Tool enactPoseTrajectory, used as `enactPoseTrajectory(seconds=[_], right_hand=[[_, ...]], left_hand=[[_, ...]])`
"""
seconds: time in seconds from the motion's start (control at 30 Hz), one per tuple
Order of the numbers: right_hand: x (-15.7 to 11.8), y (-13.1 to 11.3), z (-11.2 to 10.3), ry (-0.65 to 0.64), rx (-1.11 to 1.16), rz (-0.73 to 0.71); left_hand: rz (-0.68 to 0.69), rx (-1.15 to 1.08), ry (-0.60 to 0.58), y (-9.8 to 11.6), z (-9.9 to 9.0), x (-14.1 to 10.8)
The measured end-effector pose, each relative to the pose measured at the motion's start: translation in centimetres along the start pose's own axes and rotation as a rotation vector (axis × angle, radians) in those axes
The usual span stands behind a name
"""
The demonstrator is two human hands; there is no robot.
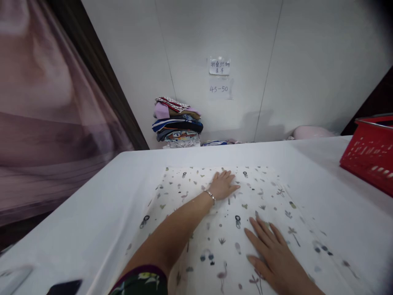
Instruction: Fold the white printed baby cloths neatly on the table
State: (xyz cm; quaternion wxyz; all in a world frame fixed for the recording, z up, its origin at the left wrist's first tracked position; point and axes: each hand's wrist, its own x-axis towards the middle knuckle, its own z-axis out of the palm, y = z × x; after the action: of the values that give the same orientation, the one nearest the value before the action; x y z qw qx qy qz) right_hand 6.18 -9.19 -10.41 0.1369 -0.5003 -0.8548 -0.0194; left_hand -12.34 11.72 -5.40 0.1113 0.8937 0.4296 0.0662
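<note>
A white cloth (221, 241) printed with flamingos, palms and sunglasses lies spread on the white table (101, 192). My left hand (223, 185), with a bracelet at the wrist, rests palm down near the cloth's far edge, its fingers spread. Closer to me and to the right, my right hand (272, 256) lies flat on the same cloth, fingers apart. Neither hand holds anything; the two do not touch.
A red basket (368, 151) stands at the table's right edge. Folded fabrics (178, 123) are stacked beyond the far edge, by the wall. A pink curtain (55, 123) hangs at left. A dark object (65, 287) lies at the near left.
</note>
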Motion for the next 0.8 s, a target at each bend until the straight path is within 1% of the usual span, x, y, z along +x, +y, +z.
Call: enactPoseTrajectory(seconds=[0.03,0.1,0.17,0.23,0.27,0.33,0.4,0.43,0.47,0.53,0.6,0.63,0.7,0.73,0.8], right_hand=[[0.0,0.0,-0.1,-0.01,0.013,0.013],[0.1,-0.1,-0.2,-0.039,0.024,0.031],[0.1,-0.2,-0.4,-0.074,0.024,0.046],[0.2,-0.3,-0.6,-0.106,0.025,0.067],[0.3,-0.4,-0.7,-0.121,0.027,0.079],[0.3,-0.6,-1.0,-0.154,0.032,0.105],[0.4,-0.8,-1.4,-0.202,0.036,0.119],[0.5,-0.9,-1.8,-0.231,0.037,0.126],[0.7,-1.1,-2.2,-0.263,0.039,0.133],[1.4,-1.4,-3.4,-0.352,0.058,0.155],[2.6,-1.6,-4.8,-0.416,0.086,0.186],[3.3,-1.6,-5.4,-0.418,0.097,0.197],[4.5,-1.1,-6.0,-0.362,0.101,0.218],[4.9,-0.6,-6.0,-0.325,0.085,0.231],[4.9,0.9,-5.2,-0.289,0.028,0.282]], left_hand=[[0.008,0.01,0.002,0.1,-0.2,-1.2],[0.016,0.039,0.008,0.1,-0.7,-4.2],[0.004,0.079,0.018,-0.4,-1.3,-8.2],[-0.057,0.127,0.035,-1.4,-1.8,-12.8],[-0.115,0.155,0.044,-2.1,-1.9,-15.1],[-0.298,0.228,0.078,-3.8,-1.9,-19.5],[-0.51,0.244,0.071,-5.6,-1.9,-22.9],[-0.582,0.21,0.056,-6.3,-2.0,-24.1],[-0.618,0.168,0.023,-6.7,-2.2,-24.9],[-0.656,0.111,-0.015,-7.1,-2.8,-25.5],[-0.664,0.103,-0.001,-6.7,-3.4,-25.3],[-0.658,0.114,0.019,-6.4,-3.6,-25.2],[-0.634,0.145,0.05,-5.9,-3.6,-25.3],[-0.64,0.151,0.052,-5.8,-3.4,-25.5],[-0.687,0.138,0.044,-5.9,-2.8,-26.1]])
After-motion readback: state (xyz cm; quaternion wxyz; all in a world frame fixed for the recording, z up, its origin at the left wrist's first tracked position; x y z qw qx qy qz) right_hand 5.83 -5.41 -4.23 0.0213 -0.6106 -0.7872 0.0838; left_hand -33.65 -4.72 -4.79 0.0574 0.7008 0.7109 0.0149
